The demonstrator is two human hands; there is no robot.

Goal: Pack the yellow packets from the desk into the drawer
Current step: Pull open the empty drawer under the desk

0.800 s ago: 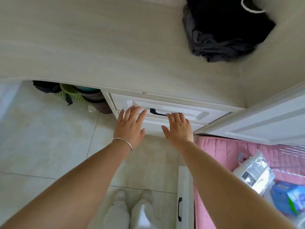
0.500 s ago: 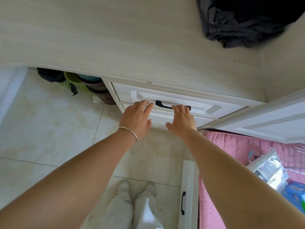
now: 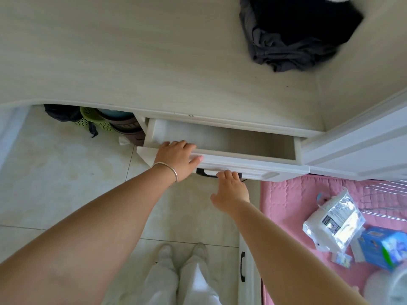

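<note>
The white drawer (image 3: 248,165) under the pale wooden desk (image 3: 132,58) stands pulled out, and the part of its inside that shows is bare. My left hand (image 3: 176,158), with a silver bangle at the wrist, lies over the drawer's front rim near its left end, fingers curled over the top edge. My right hand (image 3: 230,188) has its fingers hooked on the black handle (image 3: 206,173) on the drawer front. No yellow packets are in view.
A dark bundle of cloth (image 3: 293,36) lies on the desk at the back right. Baskets and a bin (image 3: 110,122) sit under the desk on the left. A pink quilted surface (image 3: 308,205) at the right carries a clear bag and a blue box.
The drawer was shut before; both hands reached its front and it has slid out toward me. My left hand moved onto its top rim and my right hand onto the handle.
</note>
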